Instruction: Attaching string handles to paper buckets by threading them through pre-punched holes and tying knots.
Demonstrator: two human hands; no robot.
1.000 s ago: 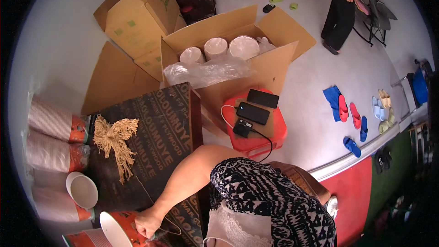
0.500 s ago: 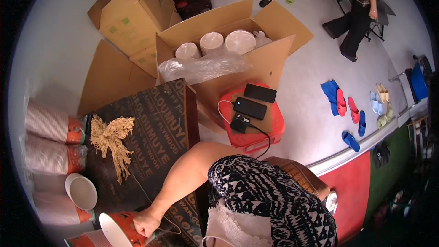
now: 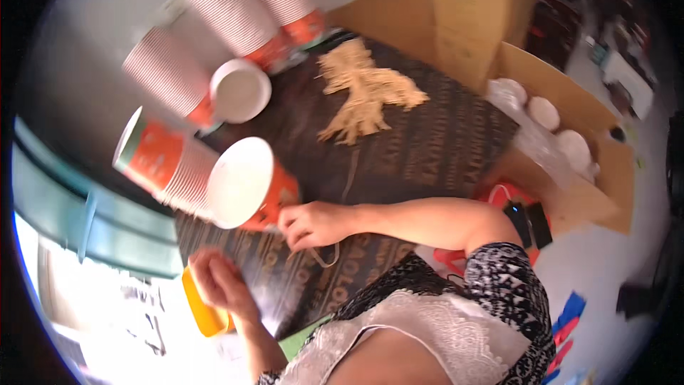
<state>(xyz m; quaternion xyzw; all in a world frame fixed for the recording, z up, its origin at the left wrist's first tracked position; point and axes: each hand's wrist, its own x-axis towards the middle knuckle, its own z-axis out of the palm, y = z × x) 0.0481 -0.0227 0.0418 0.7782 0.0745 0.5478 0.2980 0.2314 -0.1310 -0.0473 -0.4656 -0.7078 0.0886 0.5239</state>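
An orange paper bucket (image 3: 241, 180) with a white inside lies tilted on the dark plywood tabletop (image 3: 456, 132), its mouth facing left. My right hand (image 3: 312, 225) is closed against its base end. A thin string (image 3: 333, 258) loops out below that hand, which seems to pinch it; the fingertips are partly hidden. My left hand (image 3: 219, 281) is curled and blurred, off the table's near left edge. It is over a yellow-orange object (image 3: 204, 308) whose kind I cannot make out. A bundle of tan strings (image 3: 363, 89) lies farther back on the table.
Stacked paper buckets (image 3: 167, 71) in plastic stand along the wall, with an open white bucket (image 3: 242, 91) beside them. Another nested stack (image 3: 160, 153) lies at the left. A cardboard box (image 3: 598, 160) of wrapped white rolls and a red stool (image 3: 491, 192) with phones are at the right.
The view has swung left, so the table now fills the middle. My left hand has come into view. My right hand remains at the orange bucket.
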